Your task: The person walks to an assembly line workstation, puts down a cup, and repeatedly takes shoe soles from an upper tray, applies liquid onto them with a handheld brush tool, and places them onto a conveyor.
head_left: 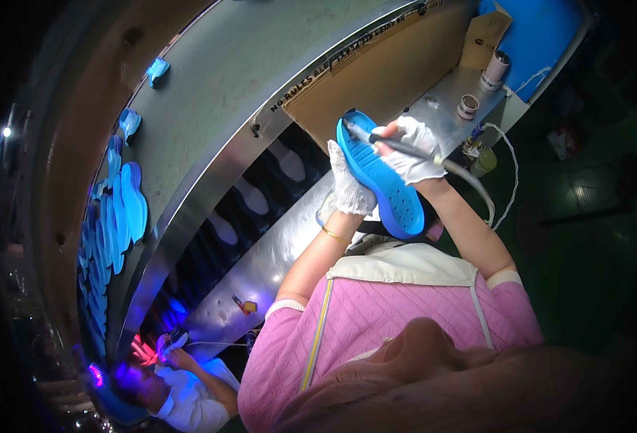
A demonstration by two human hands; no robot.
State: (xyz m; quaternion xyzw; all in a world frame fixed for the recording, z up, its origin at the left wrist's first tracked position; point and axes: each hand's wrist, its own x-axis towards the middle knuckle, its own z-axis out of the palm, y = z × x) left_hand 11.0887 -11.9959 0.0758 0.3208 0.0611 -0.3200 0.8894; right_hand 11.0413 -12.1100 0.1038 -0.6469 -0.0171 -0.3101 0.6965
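In front of me a bright blue shoe sole (399, 206) is held up at a slant, its inner face with small holes and ridges toward me. My left hand (350, 189), in a white knit glove, is closed on the sole's left edge, thumb pointing up along it. A dark-handled brush (385, 139) sits in my right hand (411, 153), whose white glove leaves some fingertips bare. The brush's tip touches or hovers just over the upper end of the sole; which, I cannot tell. From its rear end a pale hose (475, 186) curves down.
A curved grey-green conveyor (217, 86) carries several blue soles (122, 209) at left. Behind the sole stands a cardboard sheet (383, 68). A round container (468, 107) and a pink bottle (498, 66) stand at right. A co-worker (195, 393) works lower left, beyond a metal bench (260, 249).
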